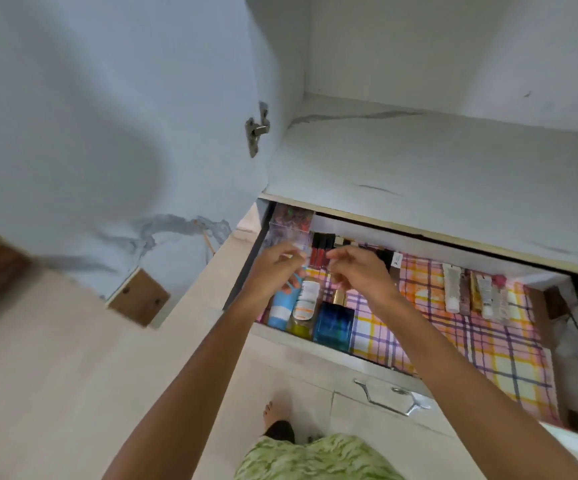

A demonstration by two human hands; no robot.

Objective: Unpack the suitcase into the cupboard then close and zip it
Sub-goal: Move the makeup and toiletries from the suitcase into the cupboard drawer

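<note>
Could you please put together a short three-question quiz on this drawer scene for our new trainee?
1. True or false: the drawer is pulled open.
2. Which item lies nearest the drawer's front edge? A) the blue perfume bottle B) the red lip glosses C) the white tubes
3. What covers the drawer's floor?

Key
1. True; both the left hand and right hand are above its contents.
2. A.
3. A checked cloth liner in pink, yellow and purple.
</note>
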